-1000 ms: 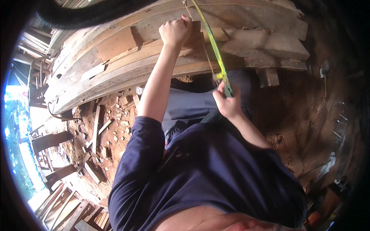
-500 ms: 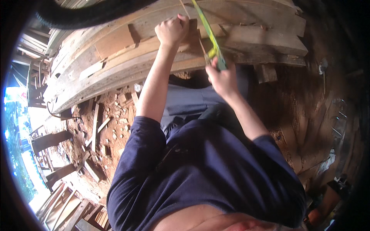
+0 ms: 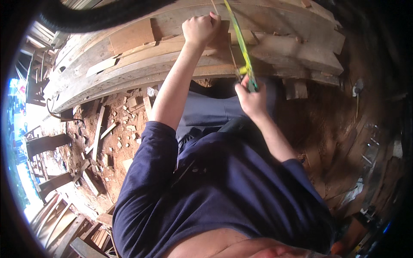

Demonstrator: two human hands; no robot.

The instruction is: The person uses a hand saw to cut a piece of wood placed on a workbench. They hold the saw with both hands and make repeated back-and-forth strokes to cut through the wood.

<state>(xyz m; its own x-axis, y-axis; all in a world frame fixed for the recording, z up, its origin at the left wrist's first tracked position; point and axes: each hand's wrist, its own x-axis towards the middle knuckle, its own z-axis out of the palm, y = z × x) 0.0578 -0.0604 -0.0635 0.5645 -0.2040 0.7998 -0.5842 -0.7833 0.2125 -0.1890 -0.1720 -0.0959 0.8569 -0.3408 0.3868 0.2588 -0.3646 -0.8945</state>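
My left hand [image 3: 200, 30] is a closed fist on stacked weathered planks [image 3: 292, 56], beside a small brown board; whatever its curled fingers grip is hidden. My right hand [image 3: 251, 99] is wrapped round the green handle of a bow saw [image 3: 242, 43] with a long yellow frame and a thin blade. The saw stretches away from me across the planks, its blade passing just right of my left fist. My legs in grey trousers [image 3: 206, 112] are below the planks' near edge.
Wood offcuts [image 3: 129, 116] and chips litter the dirt floor at left, with loose slats [image 3: 56, 219] piled at lower left and dark timber supports [image 3: 47, 144] at the bright opening. Darker ground [image 3: 318, 150] with scattered boards lies at right. A black curved hose-like object [image 3: 86, 19] crosses the top left.
My right hand and the saw moved forward along the blade's line, then came partway back toward me. My left fist stays beside the blade; the view has shifted slightly.
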